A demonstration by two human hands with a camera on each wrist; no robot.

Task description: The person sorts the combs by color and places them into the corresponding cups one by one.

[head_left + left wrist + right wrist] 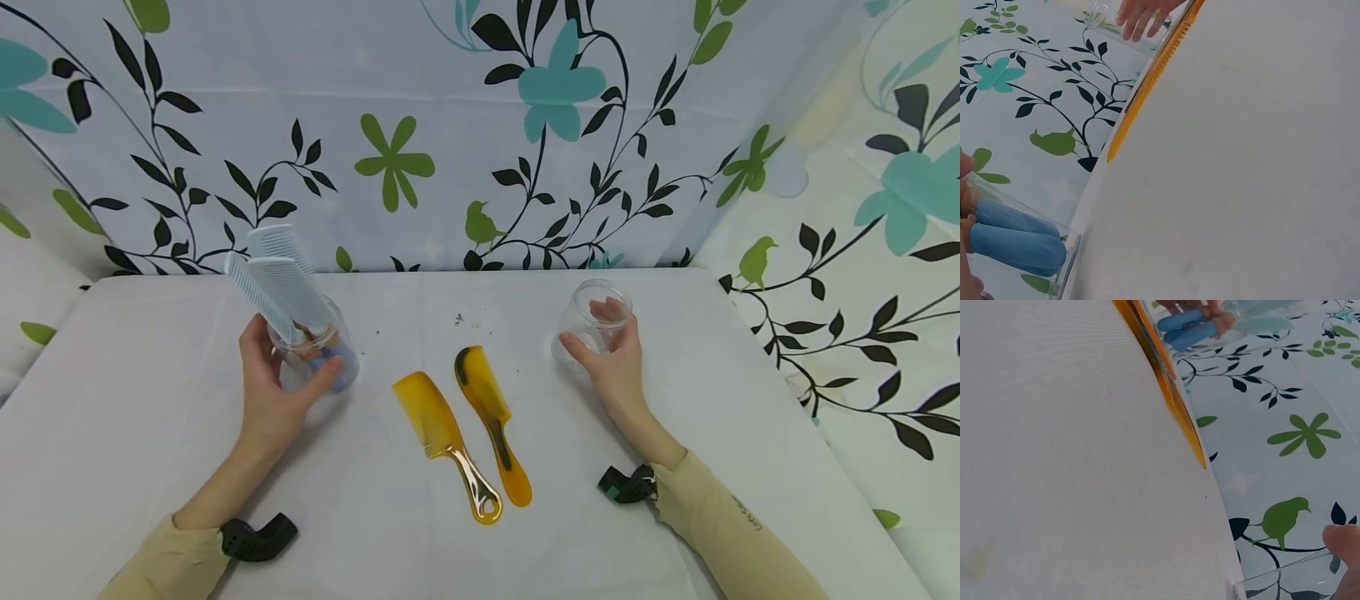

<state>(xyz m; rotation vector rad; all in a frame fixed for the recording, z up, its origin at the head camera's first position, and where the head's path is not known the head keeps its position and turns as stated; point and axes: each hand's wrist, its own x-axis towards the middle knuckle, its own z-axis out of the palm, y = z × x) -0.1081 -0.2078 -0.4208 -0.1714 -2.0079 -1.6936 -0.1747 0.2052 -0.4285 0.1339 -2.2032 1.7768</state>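
Backdrop fabric (450, 83): hanging behind the table's far edge, its pale ground bearing teal flowers, dark leafy stems, green blossoms and a green bird.
Side drapes: flanking the table, the right drape (862, 437) repeating the print, the left drape (45, 275) showing less of it.
Tabletop (135, 400): spreading white and matte beneath everything, its far corners looking rounded.
Sleeves: covering both forearms in beige, the right sleeve (735, 537) carrying small dark lettering, the left sleeve (172, 562) entering at lower left.
Left hand (281, 400): gripping the comb-filled clear jar (347, 367) near the far left, thumb lying across the near side.
Right hand (618, 367): gripping the other clear jar (581, 321) near the far right, thumb and fingers curling round it.
Pale-blue combs (285, 287): standing teeth-up in the left jar, blue handles pointing down.
Amber combs: lying between the hands, the metallic-handled comb (433, 417) at left, the dark-streaked comb (480, 383) just beside it, handles pointing nearer the wearer.
Wrist cameras: projecting in black from the left cuff (258, 537) and right cuff (628, 485).
Brown crumbs (459, 319): dotting the surface beyond the amber combs.
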